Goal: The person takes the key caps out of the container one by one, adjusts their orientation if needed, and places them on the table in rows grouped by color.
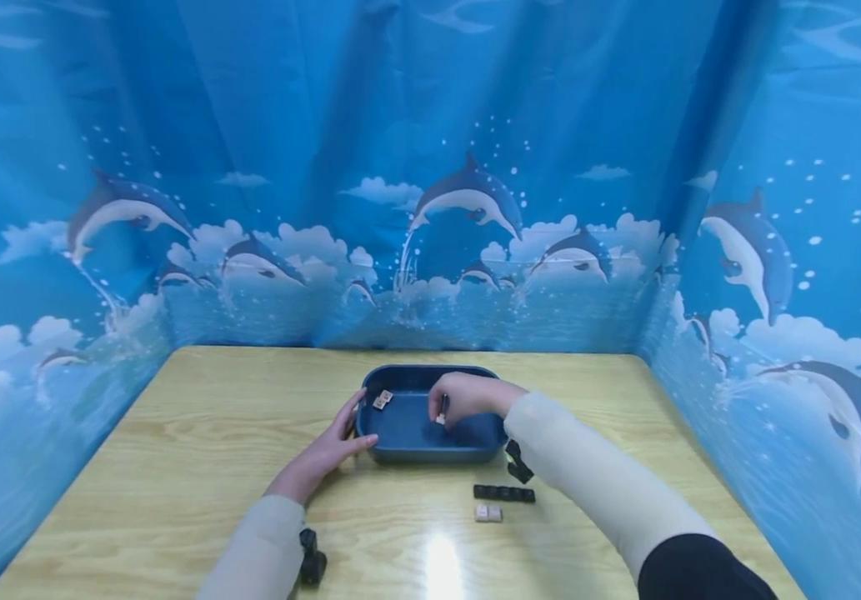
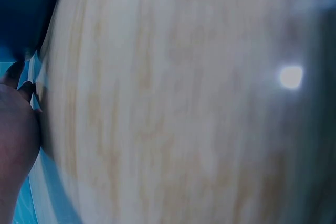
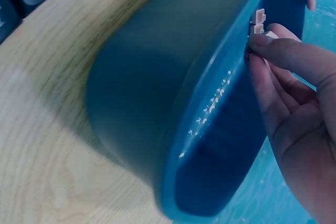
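A dark blue tray [image 1: 409, 456] with raised walls stands on the table. My left hand [image 1: 331, 450] rests against its left end, fingers and thumb spread and fairly straight along the corner. Over the tray's right half, my right hand [image 1: 469, 395] pinches a small keycap [image 3: 271, 34] between thumb and fingertips; a pale part shows, and the fingers hide most of it. Two light keycaps [image 1: 382, 400] lie in the tray's left part. In front of the tray are a row of black keycaps [image 1: 503, 493] and, nearer, a pair of white keycaps [image 1: 488, 513].
Light wood-grain table [image 1: 197, 467] lies beneath everything. Blue dolphin-print curtains [image 1: 310, 317] hang behind and at both sides. Black wrist-worn devices [image 1: 312, 558] sit at both sleeves. A bright reflection shows near the table's front.
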### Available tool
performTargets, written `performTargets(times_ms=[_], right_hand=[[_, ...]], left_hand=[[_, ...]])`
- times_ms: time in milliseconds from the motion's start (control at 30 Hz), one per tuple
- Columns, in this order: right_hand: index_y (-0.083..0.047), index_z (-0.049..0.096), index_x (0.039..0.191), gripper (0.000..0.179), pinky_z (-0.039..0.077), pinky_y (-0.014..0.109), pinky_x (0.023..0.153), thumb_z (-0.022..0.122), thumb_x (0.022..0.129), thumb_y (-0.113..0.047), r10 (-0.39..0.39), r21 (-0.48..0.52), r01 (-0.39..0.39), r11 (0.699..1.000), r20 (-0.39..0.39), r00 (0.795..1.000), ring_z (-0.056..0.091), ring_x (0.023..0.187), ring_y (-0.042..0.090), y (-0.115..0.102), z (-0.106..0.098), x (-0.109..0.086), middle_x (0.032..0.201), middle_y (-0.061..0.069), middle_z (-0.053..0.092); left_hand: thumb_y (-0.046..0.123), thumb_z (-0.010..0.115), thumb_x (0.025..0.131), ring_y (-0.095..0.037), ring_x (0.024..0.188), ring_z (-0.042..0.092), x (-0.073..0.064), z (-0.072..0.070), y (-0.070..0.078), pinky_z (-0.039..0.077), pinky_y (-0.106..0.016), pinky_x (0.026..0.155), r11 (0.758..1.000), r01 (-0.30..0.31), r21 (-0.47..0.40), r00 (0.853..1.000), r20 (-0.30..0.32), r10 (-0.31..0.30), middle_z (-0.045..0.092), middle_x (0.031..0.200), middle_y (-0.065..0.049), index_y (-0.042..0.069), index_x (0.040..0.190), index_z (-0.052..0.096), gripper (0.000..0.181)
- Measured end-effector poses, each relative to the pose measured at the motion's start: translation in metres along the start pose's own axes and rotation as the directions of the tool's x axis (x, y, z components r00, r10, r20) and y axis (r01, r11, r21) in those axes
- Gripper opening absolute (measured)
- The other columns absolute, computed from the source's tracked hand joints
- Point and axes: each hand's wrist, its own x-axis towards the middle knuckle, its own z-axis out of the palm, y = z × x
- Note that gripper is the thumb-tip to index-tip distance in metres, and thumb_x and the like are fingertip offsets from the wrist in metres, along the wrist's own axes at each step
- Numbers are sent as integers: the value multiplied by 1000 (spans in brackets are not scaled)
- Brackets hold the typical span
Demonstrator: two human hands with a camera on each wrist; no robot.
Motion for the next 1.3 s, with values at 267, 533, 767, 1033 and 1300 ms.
performTargets(times_ms=[267, 533, 767, 1033, 1300], right_hand=[[-3, 73, 107, 20, 55, 25, 73, 66, 89, 0, -30, 91, 36, 995, -62, 998, 64, 85, 8, 6, -3, -22, 99, -3, 70], [-1, 72, 110, 21, 54, 27, 78, 65, 90, -3, -60, 186, 71, 980, -69, 996, 65, 88, 9, 7, -4, -47, 99, -1, 71], [-10, 73, 106, 21, 55, 30, 76, 70, 87, -1, -60, 248, 88, 965, -120, 991, 64, 87, 14, 7, 1, -71, 101, 9, 69], [-6, 73, 96, 17, 54, 29, 68, 76, 81, 1, -84, 269, 147, 952, -233, 969, 59, 78, 16, 12, 18, -97, 91, -1, 62], [-3, 75, 104, 23, 56, 26, 72, 76, 81, 0, -60, 256, 133, 958, -275, 960, 61, 82, 13, 13, 31, -120, 93, -4, 64]], left_hand=[[29, 71, 90, -43, 145, 4, 0, -1, 0, 4, -67, 109, 1000, -4, 11, 1000, 7, 4, 8, 160, -22, 39, 156, 13, 89], [29, 71, 90, -43, 145, 3, 1, -2, -2, 5, -66, 110, 1000, 2, 11, 1000, 11, -2, 7, 160, -22, 39, 156, 13, 88], [28, 70, 91, -43, 145, 3, 2, -1, 1, 6, -65, 111, 1000, 6, 16, 1000, 9, -6, 7, 160, -23, 37, 156, 12, 88], [30, 71, 90, -44, 145, 3, 3, 1, 3, 7, -65, 111, 999, 23, 44, 1000, 4, -24, 6, 160, -23, 37, 157, 11, 89], [27, 70, 91, -43, 145, 2, 3, 1, 4, 6, -63, 112, 999, 20, 27, 1000, 5, -21, 4, 160, -23, 35, 157, 11, 89]])
